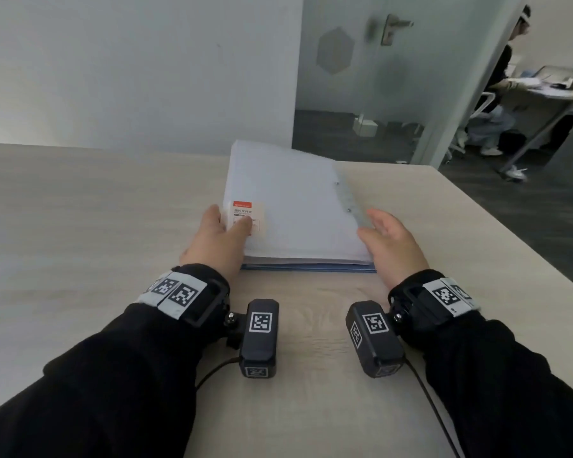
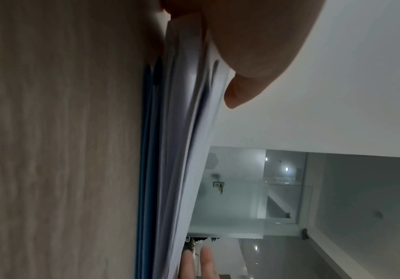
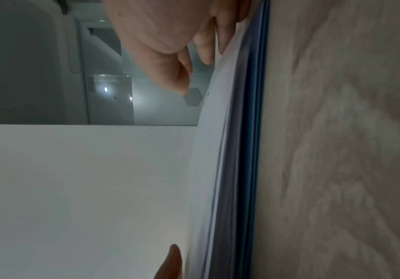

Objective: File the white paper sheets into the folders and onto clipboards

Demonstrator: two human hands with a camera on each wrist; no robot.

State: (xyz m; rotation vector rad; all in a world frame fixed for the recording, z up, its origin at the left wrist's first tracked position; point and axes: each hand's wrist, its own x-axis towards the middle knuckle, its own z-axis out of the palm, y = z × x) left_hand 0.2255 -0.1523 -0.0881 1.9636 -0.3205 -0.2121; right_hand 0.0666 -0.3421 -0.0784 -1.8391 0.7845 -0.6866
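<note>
Nearest to us are our two black sleeves (image 1: 96,375), each wrist strapped with a band of coded markers and a small black camera block (image 1: 258,337) hanging just above the pale wood table (image 1: 80,226); beyond them lies the stack of folders (image 1: 295,209), flat on the table and running away from us toward its far edge. The top folder is translucent white with a red-and-white label (image 1: 247,218) near its left edge and two small metal studs along its right side; blue folder edges (image 1: 308,267) show at the bottom of the stack, and the wrist views show several thin layers of white and blue pressed together. Our left hand (image 1: 219,239) grips the near-left corner of the stack; its thumb lies across the label on top and its fingers reach round the left edge, though we cannot tell how far they go under it. Our right hand (image 1: 389,239) is at the near-right corner with its palm turned inward and its fingers loosely spread; it holds nothing, its fingers lying against the stack's right edge. Past the table stand a white wall and a frosted glass door (image 1: 361,77); through the opening at the right another person (image 1: 497,90) sits at a desk.
</note>
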